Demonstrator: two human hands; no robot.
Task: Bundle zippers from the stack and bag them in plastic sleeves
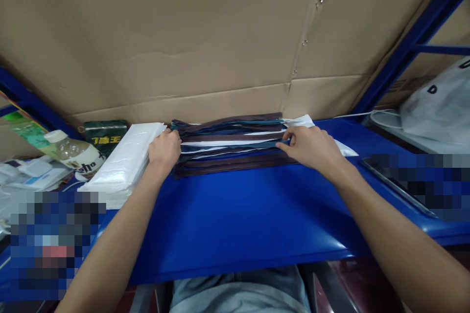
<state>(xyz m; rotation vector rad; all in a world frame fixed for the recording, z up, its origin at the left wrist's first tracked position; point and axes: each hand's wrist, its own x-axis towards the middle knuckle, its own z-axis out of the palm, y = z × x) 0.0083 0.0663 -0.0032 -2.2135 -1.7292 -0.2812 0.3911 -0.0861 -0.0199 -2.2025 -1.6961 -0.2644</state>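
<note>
Long, narrow fabric strips [235, 137] in brown, dark teal and white lie side by side across the back of the blue table. My left hand [165, 149] is closed on their left ends, its fingertips partly hidden. Toward the other end, my right hand [312, 146] pinches a dark teal strip between thumb and forefinger. Beneath and beyond that hand, part of a white sheet or bag [345, 148] sticks out. Just left of my left hand rests a stack of white plastic packets [123, 154].
Cardboard [205, 34] walls off the back. A bottle with a white cap [75, 154] and a dark green pouch [106, 134] stand at left. On the right are a dark flat object [396, 183], partly pixelated, and a white plastic bag [438, 102]. The blue table [235, 220] has its front edge near my lap.
</note>
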